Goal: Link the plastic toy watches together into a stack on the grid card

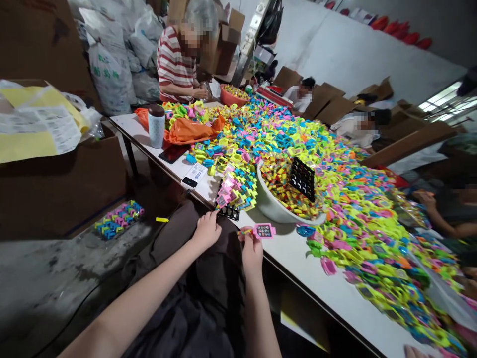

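My right hand (252,251) is closed at the table's front edge, its fingers pinching a pink toy watch (264,230) and a small yellow and red piece beside it. To its left, my left hand (207,228) touches the near corner of a black grid tray (230,214); its fingertips are too small to tell whether they grip it. Pink, yellow and blue toy watches (238,188) stand in rows on that tray. Just behind my hands is a white basin (274,206) full of small yellow and red pieces, with another black grid (301,179) on top.
A large heap of colourful toy watches (357,209) covers much of the white table (298,268). Left on it are a tumbler (156,127), an orange bag (194,130) and a phone (173,153). A person in a striped top sits across; others sit right. A packed bundle (118,219) lies on the floor.
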{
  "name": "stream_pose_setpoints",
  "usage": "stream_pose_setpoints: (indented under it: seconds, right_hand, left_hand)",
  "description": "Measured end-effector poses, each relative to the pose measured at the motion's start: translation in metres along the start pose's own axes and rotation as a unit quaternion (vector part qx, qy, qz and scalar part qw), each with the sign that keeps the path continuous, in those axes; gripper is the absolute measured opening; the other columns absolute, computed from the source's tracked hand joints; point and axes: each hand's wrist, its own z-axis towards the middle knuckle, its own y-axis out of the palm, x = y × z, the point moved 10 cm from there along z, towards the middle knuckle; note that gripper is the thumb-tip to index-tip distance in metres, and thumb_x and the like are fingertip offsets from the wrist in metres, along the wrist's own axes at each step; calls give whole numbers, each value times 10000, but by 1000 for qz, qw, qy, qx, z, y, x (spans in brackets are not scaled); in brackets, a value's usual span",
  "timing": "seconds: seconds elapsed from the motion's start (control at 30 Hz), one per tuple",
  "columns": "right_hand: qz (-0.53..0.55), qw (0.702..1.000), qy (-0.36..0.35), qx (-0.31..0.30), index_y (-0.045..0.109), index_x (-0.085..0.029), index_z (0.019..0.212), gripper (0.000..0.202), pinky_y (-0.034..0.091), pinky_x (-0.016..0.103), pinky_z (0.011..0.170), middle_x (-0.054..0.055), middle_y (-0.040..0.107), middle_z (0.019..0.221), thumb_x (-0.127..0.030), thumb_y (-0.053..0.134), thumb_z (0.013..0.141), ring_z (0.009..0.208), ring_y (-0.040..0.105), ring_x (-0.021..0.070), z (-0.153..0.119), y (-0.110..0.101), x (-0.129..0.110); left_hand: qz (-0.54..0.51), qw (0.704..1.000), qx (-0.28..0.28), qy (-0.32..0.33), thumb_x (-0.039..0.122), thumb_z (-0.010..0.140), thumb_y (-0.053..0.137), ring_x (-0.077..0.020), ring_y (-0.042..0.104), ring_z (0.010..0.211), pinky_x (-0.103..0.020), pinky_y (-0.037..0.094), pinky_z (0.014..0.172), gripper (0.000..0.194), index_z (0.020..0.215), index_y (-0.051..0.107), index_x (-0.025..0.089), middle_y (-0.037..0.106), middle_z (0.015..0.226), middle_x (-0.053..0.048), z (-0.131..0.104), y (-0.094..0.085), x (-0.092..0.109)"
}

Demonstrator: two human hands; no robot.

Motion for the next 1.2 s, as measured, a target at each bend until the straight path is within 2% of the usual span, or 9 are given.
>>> stream_pose_setpoints:
  seconds: [0.1, 0.27, 0.43, 0.53, 0.73, 0.87, 1.0, 1.1, 1.2]
  right_hand:
    - [-36, 999, -9, 4, 521, -129, 896, 331, 414, 220, 662, 23, 517, 746, -429, 476, 763, 669, 488, 94, 9, 6, 2]
    - [-33, 999, 25, -4, 486, -137, 1053, 420, 415, 220, 632, 26, 526, 763, -434, 473, 756, 660, 499, 98, 22, 13, 21]
    - [-50, 998, 24, -16, 512, -133, 876, 312, 406, 217, 598, 14, 521, 688, -393, 518, 704, 608, 479, 95, 35, 17, 37]
    - [-76, 997, -1, -26, 516, -139, 847, 272, 418, 224, 609, 11, 526, 676, -360, 534, 689, 603, 482, 98, 45, 23, 31]
    - [-117, 990, -64, -49, 561, -131, 942, 317, 455, 265, 731, 74, 601, 897, -340, 537, 705, 752, 559, 137, 64, 39, 6]
    - [-141, 983, -89, -72, 606, -130, 859, 256, 460, 272, 738, 74, 628, 880, -328, 549, 707, 779, 581, 158, 72, 47, 0]
    - [-187, 977, -74, -63, 624, -131, 916, 295, 458, 305, 765, 90, 638, 932, -333, 551, 715, 847, 588, 195, 77, 44, 12]
    - [-205, 976, -49, -56, 634, -135, 917, 282, 453, 323, 792, 94, 642, 939, -313, 549, 716, 870, 590, 208, 79, 40, 28]
    - [-200, 977, -39, -56, 644, -141, 884, 248, 455, 320, 794, 86, 647, 922, -294, 547, 715, 866, 591, 202, 80, 38, 38]
  left_hand:
    - [-117, 991, -14, -63, 192, 790, 403, -207, 473, 1027, -318, 347, 917, 380, 1157, 422, 92, 465, 1116, -144, 15, 19, -22]
    - [-285, 946, 27, -149, 281, 843, 396, -188, 554, 835, -305, 397, 825, 233, 915, 509, 90, 577, 860, -115, 35, 39, -52]
    - [-337, 927, 11, -165, 254, 857, 337, -170, 563, 743, -277, 409, 786, 309, 691, 549, 102, 593, 750, -102, 52, 57, -58]
    - [-355, 917, 18, -180, 263, 868, 300, -150, 564, 702, -254, 424, 727, 322, 725, 538, 101, 585, 723, -88, 56, 61, -61]
    - [-418, 879, 40, -225, 339, 902, 206, -109, 529, 535, -203, 406, 534, 380, 846, 504, 111, 534, 656, -44, 58, 68, -64]
    - [-393, 893, -12, -218, 272, 869, 296, -138, 560, 648, -233, 432, 656, 330, 770, 562, 104, 590, 731, -83, 61, 72, -60]
    - [-344, 910, -90, -212, 209, 745, 490, -196, 572, 796, -250, 408, 768, 182, 683, 628, 109, 627, 754, -90, 64, 77, -58]
    - [-308, 919, -115, -220, 267, 722, 527, -203, 570, 733, -242, 402, 678, 207, 652, 637, 106, 619, 682, -85, 63, 78, -60]
    - [-274, 930, -111, -220, 325, 703, 549, -175, 525, 598, -225, 343, 554, 268, 566, 604, 102, 565, 558, -62, 61, 74, -61]
